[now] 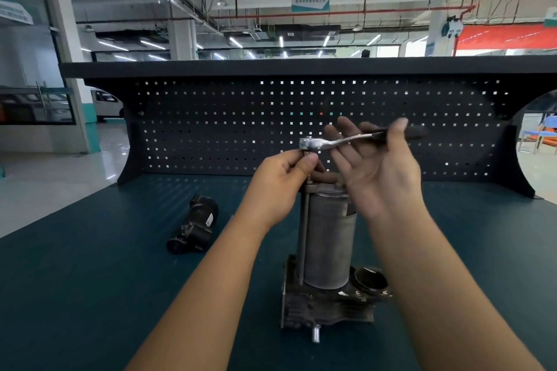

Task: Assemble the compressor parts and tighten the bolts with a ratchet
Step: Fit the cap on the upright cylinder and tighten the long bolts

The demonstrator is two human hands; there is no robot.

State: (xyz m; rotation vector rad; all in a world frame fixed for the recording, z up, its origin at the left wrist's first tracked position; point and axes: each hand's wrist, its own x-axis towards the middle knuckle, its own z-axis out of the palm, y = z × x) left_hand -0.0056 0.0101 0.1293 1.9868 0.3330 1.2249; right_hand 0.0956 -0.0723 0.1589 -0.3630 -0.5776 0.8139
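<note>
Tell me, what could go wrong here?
The right hand is open, with the ratchet handle only resting on it, so the ratchet might slip off the bolt. The left hand pinches just under the ratchet head and could get nipped. The compressor stands tall with no hand steadying it; a hard pull might tip it.

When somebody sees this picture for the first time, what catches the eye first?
The shiny ratchet, raised in the middle: the left hand pinches just under its head, and the right hand, fingers spread, meets its black handle. Below stands the grey compressor, upright on the table, a black part lying to its left.
</note>
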